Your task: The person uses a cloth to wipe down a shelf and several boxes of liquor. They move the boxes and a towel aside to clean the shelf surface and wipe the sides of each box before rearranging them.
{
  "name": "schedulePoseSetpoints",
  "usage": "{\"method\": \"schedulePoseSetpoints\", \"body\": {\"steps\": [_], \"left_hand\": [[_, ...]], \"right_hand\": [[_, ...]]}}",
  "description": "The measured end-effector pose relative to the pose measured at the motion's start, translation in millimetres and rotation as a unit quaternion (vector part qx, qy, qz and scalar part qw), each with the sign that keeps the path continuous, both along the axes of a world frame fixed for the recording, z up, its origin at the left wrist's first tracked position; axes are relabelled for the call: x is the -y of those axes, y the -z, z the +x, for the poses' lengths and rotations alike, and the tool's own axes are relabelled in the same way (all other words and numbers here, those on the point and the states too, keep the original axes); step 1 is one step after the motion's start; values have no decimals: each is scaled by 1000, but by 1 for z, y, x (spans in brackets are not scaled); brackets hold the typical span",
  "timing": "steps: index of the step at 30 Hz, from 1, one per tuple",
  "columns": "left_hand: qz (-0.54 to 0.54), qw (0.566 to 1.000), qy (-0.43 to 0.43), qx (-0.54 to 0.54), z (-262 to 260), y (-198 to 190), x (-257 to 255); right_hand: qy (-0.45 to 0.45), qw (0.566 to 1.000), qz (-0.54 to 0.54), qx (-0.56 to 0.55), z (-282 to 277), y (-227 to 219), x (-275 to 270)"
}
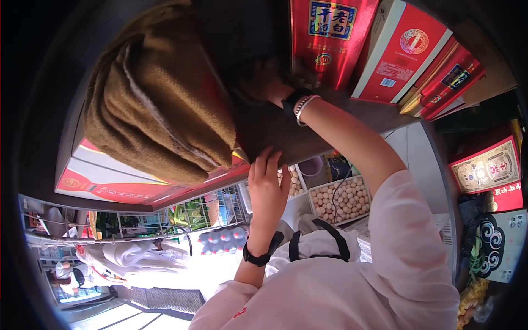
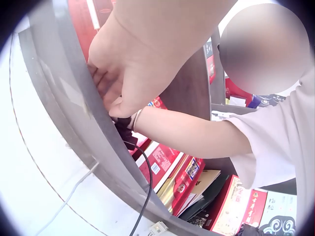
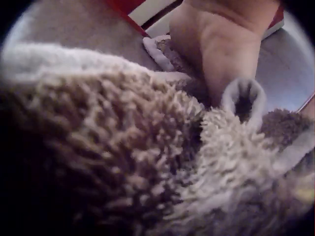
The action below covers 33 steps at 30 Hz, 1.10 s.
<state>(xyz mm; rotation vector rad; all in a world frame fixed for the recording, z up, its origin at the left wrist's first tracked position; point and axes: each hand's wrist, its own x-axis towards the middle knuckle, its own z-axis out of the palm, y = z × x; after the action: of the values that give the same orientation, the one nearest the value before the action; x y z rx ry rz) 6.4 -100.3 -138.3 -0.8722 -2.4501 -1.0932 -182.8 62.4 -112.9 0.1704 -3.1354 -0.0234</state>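
A folded brown fleece blanket (image 1: pixel 159 104) lies on a red box (image 1: pixel 110 179) on a high shelf. My right hand (image 1: pixel 272 91), with a black band and a bead bracelet at the wrist, reaches into the blanket's dark end. In the right wrist view its fingers are buried in the fleece (image 3: pixel 123 147) and the palm (image 3: pixel 221 54) presses against it. My left hand (image 1: pixel 268 184) rests with straight fingers on the dark shelf board (image 1: pixel 275 135). The left wrist view shows that hand (image 2: pixel 128 64) against the grey shelf edge (image 2: pixel 64 98).
Red gift boxes (image 1: pixel 330 38) (image 1: pixel 401 49) stand on the shelf beside the blanket. Trays of eggs (image 1: pixel 341 198), a wire rack and bottles lie below. A black cable (image 2: pixel 147 187) hangs along the shelf edge. More red boxes (image 2: pixel 172 172) are stacked nearby.
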Motion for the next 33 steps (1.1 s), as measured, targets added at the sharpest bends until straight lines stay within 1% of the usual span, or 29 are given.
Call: {"method": "schedulePoseSetpoints", "body": {"steps": [2, 3, 5, 9, 11, 12, 15, 16, 18, 20, 21, 22, 23, 24, 26, 28, 30, 31, 33], "left_hand": [[-1, 1000, 9, -22, -1, 1, 0], [0, 1000, 7, -23, -2, 2, 0], [0, 999, 11, -33, -2, 3, 1], [6, 1000, 3, -17, -1, 2, 0], [17, 999, 7, -35, -1, 3, 0], [17, 999, 6, -36, -2, 4, 0], [9, 999, 7, -46, -2, 8, 1], [10, 999, 9, -33, -2, 9, 2], [11, 1000, 13, -20, -2, 13, 5], [38, 996, 26, -72, -1, 19, 9], [37, 996, 28, -73, 0, 19, 13], [76, 993, 41, -77, 3, 18, 18], [117, 989, 53, -79, 6, 19, 22], [117, 988, 56, -80, 11, 21, 27], [127, 991, 27, -29, 20, 24, 36], [125, 992, 24, -15, 24, 25, 35], [128, 992, 16, 6, 27, 25, 32], [125, 992, 18, 4, 27, 24, 30], [102, 994, 43, 13, 22, 20, 28]], "right_hand": [[-9, 999, 39, -32, 2, 12, 3], [-11, 999, 40, -33, 7, 15, 6], [73, 988, -88, -105, 26, 23, 13], [73, 985, -128, -90, 56, 30, 16], [32, 987, -132, -88, 84, 23, 18], [31, 987, -133, -89, 99, 20, 18], [-16, 987, -146, -70, 139, 12, 13], [-16, 986, -147, -71, 147, 11, 9], [-47, 986, -145, -67, 161, 10, 1], [-53, 984, -153, -78, 176, 11, -4], [-81, 984, -136, -76, 182, 11, -7], [-109, 984, -119, -73, 189, 11, -10], [-110, 986, -112, -59, 196, 10, -12], [-108, 986, -112, -60, 194, 8, -16], [-140, 977, -160, -13, 187, 3, -25], [-148, 976, -159, 1, 164, 2, -35], [-114, 981, -152, 47, 134, -4, -42], [-113, 980, -155, 44, 122, -6, -44], [-104, 981, -155, 59, 107, -6, -45]]}}
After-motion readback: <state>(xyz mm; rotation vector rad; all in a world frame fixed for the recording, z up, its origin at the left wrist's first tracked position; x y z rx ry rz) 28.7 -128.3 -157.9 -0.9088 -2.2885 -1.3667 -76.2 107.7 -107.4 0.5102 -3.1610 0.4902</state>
